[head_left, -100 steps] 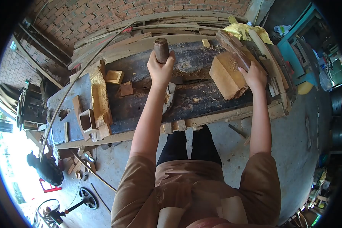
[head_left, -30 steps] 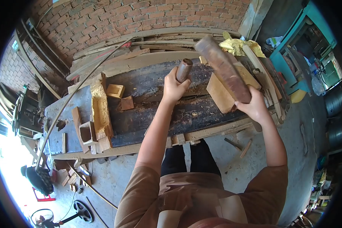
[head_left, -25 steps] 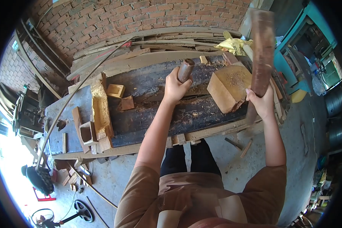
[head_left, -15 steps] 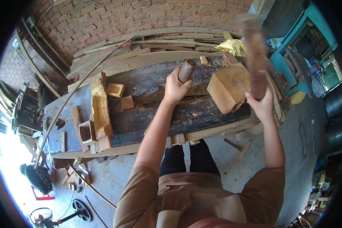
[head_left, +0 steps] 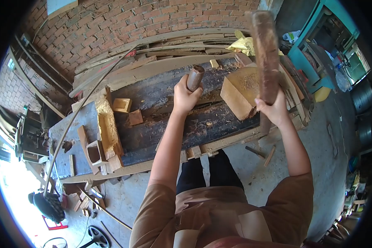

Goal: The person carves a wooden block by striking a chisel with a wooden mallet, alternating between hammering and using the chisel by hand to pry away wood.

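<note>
My left hand (head_left: 184, 96) is closed around a dark cylindrical handle (head_left: 195, 77), whose top end points up above the dark wooden slab (head_left: 165, 136); whatever lies below the fist is hidden. My right hand (head_left: 273, 108) grips a long, thick brown wooden bar (head_left: 266, 58), held upright and slightly blurred. Behind and left of that bar, a pale angular wood block (head_left: 238, 97) rests on the slab, partly covered by the bar and hand. Wood chips are scattered across the slab between the hands.
At the left of the slab are a hollowed yellowish wood piece (head_left: 108, 128), a small square box (head_left: 96, 153) and a shallow square block (head_left: 122, 105). Long boards (head_left: 165, 53) lie behind, near a yellow bag (head_left: 244, 45). A teal cabinet (head_left: 304, 66) stands at the right.
The view has shifted a little. The bar in my right hand is less blurred and still raised upright. My left hand keeps its hold on the handle.
</note>
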`<act>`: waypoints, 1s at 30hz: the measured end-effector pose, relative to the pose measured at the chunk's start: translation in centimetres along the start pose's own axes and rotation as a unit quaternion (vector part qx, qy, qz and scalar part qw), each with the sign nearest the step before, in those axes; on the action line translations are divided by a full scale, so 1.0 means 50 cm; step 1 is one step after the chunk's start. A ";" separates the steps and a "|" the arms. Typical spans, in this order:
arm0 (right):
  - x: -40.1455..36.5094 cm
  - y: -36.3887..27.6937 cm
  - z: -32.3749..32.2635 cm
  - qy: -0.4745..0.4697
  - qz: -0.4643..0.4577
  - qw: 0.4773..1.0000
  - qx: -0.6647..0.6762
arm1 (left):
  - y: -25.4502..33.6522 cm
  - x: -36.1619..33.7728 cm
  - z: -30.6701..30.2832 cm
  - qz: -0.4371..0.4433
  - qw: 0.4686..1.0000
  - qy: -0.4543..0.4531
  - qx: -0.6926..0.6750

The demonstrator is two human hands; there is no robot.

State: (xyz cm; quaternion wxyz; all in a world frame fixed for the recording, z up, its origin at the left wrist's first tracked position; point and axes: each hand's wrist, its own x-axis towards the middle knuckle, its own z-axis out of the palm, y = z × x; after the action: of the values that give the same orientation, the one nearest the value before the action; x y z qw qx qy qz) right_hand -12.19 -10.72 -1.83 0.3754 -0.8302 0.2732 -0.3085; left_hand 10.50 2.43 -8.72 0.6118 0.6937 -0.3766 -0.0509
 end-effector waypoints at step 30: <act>0.116 0.135 -0.017 -0.109 0.000 0.886 -0.451 | 0.005 -0.006 0.003 -0.015 1.000 -0.019 0.007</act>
State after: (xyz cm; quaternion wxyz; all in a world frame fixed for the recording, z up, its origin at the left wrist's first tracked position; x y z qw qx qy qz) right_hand -10.45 -18.92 -4.97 -0.0124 -0.9382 0.3408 -0.0597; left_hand 10.09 2.51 -8.67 0.5986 0.7027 -0.3780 -0.0707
